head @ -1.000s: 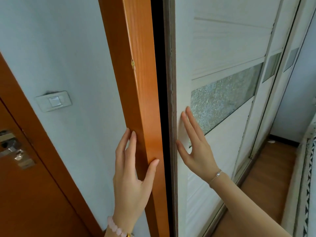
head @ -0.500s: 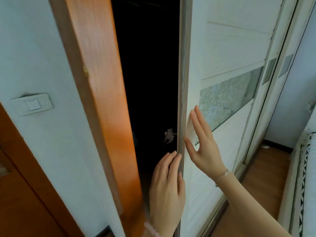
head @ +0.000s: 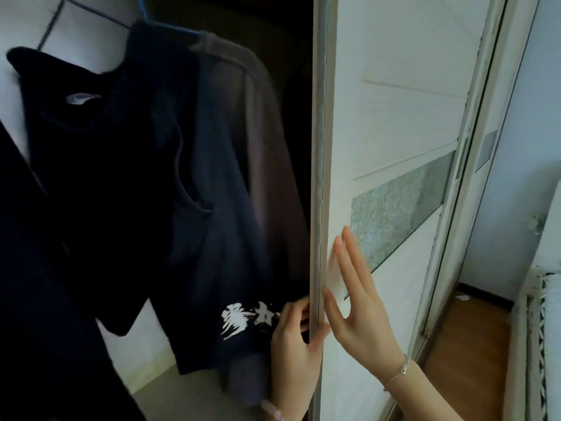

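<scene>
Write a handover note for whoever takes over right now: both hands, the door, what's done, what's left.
Left hand: grips the metal edge of the sliding door, fingers curled round it.
Right hand: flat against the door's white face, fingers straight.
Done: the door stands open; dark jackets hang inside.
Left: probably slide the door further right, then reach for a garment.

To your right, a pale blue painted wall [head: 522,147] runs down to a dark skirting board [head: 485,294] and a warm brown wooden plank floor [head: 467,344]. All of it sits in soft, even light, and a white fabric edge with a black-and-white patterned border [head: 538,329] lies at the far right. To your left the cupboard's inside is dim: dark navy garments [head: 106,177] and a grey-mauve top [head: 258,117] hang close together under a blue wire hanger [head: 164,24], before a white back panel [head: 91,31] and above a pale beige base [head: 170,390].
</scene>
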The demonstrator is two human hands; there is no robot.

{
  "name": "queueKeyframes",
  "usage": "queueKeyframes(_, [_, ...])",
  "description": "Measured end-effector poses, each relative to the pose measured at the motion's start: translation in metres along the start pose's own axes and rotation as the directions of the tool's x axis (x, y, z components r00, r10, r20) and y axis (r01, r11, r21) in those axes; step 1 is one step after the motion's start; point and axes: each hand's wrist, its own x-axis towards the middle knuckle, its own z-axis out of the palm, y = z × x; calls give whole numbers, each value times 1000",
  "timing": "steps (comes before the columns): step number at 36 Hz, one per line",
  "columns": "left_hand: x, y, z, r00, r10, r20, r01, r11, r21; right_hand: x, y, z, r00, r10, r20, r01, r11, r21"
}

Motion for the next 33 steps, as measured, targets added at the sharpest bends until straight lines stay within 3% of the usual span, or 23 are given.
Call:
queueKeyframes(9, [53, -17, 70, 994, -43, 97, 45, 999, -15, 23, 82, -30, 996, 70, 47, -72, 997, 35])
queueKeyframes(25, [136, -27, 190, 988, -71, 139, 75, 997, -19, 59, 204, -64, 980, 180, 82, -178, 983, -36])
queueKeyframes(33, [174, -37, 243, 985, -73, 155, 74, 997, 0, 76, 251, -70, 949, 302, 95, -300, 953, -33])
